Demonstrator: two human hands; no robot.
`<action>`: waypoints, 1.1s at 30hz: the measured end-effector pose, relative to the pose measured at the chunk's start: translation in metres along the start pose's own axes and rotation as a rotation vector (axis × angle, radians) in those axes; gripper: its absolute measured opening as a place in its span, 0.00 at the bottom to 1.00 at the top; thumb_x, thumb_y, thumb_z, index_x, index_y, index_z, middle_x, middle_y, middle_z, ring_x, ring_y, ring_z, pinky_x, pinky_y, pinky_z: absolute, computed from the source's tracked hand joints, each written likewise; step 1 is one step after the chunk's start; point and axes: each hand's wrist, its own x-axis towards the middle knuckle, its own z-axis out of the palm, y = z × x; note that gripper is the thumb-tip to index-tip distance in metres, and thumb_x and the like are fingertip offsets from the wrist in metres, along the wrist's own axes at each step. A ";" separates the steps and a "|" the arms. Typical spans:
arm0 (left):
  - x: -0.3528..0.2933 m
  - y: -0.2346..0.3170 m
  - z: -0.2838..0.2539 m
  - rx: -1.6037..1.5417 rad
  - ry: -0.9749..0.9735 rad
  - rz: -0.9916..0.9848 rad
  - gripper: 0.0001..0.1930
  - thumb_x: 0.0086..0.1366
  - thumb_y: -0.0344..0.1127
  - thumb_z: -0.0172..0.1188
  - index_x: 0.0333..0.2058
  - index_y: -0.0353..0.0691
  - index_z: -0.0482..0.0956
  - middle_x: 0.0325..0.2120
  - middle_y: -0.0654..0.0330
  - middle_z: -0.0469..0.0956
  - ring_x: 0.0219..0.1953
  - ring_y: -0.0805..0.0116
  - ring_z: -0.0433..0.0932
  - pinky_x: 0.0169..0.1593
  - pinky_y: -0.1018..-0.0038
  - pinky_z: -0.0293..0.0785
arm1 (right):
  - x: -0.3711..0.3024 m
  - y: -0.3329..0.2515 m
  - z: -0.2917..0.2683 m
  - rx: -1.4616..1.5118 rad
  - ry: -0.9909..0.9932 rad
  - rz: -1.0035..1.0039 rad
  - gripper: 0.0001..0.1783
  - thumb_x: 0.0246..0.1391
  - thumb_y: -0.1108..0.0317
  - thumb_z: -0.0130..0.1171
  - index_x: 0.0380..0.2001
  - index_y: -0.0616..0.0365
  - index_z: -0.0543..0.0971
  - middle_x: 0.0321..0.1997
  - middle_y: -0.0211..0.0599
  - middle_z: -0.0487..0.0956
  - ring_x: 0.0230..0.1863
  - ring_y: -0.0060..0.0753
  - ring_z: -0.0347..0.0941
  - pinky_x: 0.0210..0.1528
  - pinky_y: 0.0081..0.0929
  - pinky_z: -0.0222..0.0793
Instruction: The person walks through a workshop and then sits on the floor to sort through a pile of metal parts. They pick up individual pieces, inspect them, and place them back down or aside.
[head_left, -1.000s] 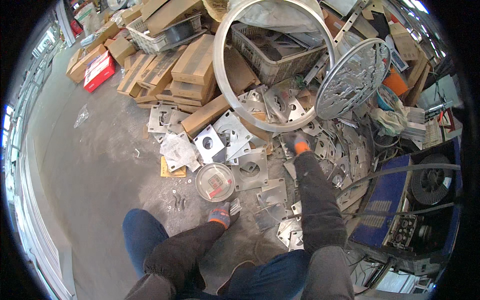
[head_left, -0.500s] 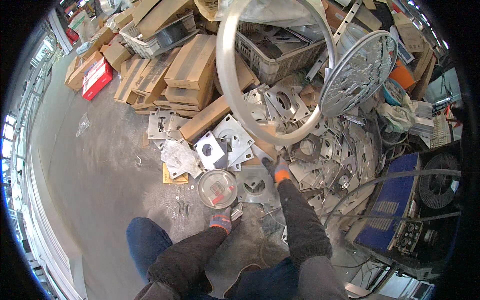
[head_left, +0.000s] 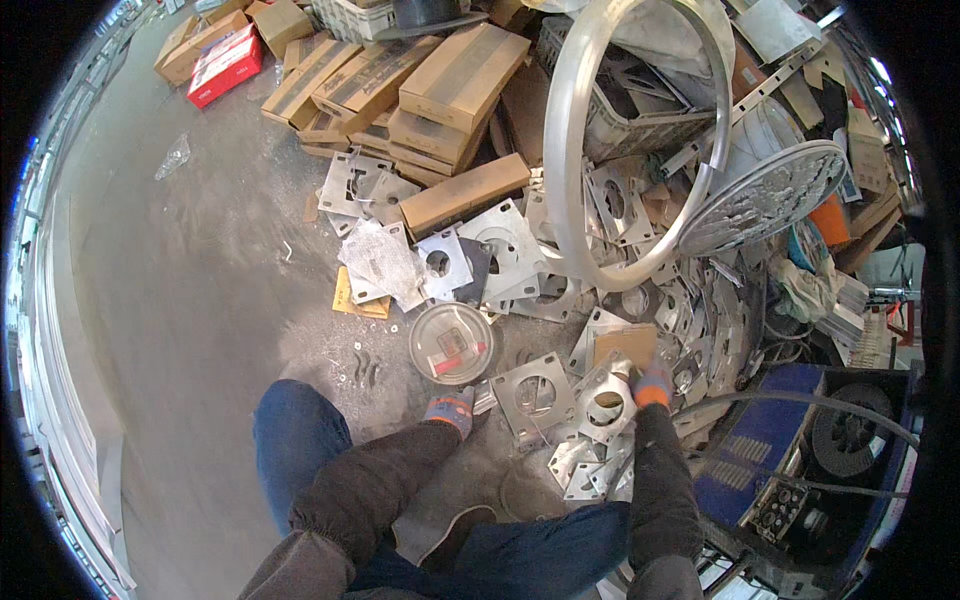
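My left hand, in a grey glove with an orange cuff, is low in front of me. Its fingers are closed around a few thin metal strips, though the grip is partly hidden. Just beyond lies a round clear-topped container with a red mark. My right hand, gloved alike, grips the edge of a tilted metal plate with a round hole. A flat brown cardboard piece touches or overlaps it. Between my hands lies a square metal plate with a large hole.
A large metal ring stands upright ahead, beside a mesh-like disc. Brown cartons are stacked behind loose plates. A blue machine with cables stands at right. A red box lies far left.
The view has shifted, so the pile sits further up and right. My right hand has come nearer and to the right, now with a plate. My left hand stays beside the round container.
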 end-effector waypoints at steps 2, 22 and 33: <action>0.000 0.001 -0.001 0.028 -0.027 0.012 0.28 0.65 0.36 0.40 0.65 0.41 0.57 0.49 0.47 0.76 0.50 0.54 0.77 0.53 0.60 0.71 | 0.024 -0.052 0.003 0.462 -0.112 -0.092 0.36 0.53 0.48 0.61 0.56 0.64 0.70 0.53 0.54 0.76 0.57 0.48 0.71 0.57 0.37 0.67; -0.002 -0.005 -0.013 -0.119 0.056 0.048 0.27 0.62 0.36 0.45 0.61 0.41 0.59 0.48 0.47 0.77 0.48 0.50 0.78 0.49 0.57 0.71 | 0.093 -0.201 -0.001 1.618 0.048 0.237 0.29 0.41 0.66 0.75 0.47 0.62 0.76 0.40 0.33 0.77 0.36 0.31 0.70 0.42 0.27 0.68; 0.000 -0.001 0.001 -0.114 -0.012 0.011 0.28 0.65 0.39 0.40 0.64 0.43 0.58 0.53 0.50 0.74 0.53 0.51 0.75 0.53 0.57 0.68 | 0.044 -0.306 -0.071 0.913 0.452 -0.055 0.22 0.51 0.69 0.63 0.49 0.63 0.74 0.48 0.45 0.77 0.47 0.42 0.73 0.49 0.34 0.69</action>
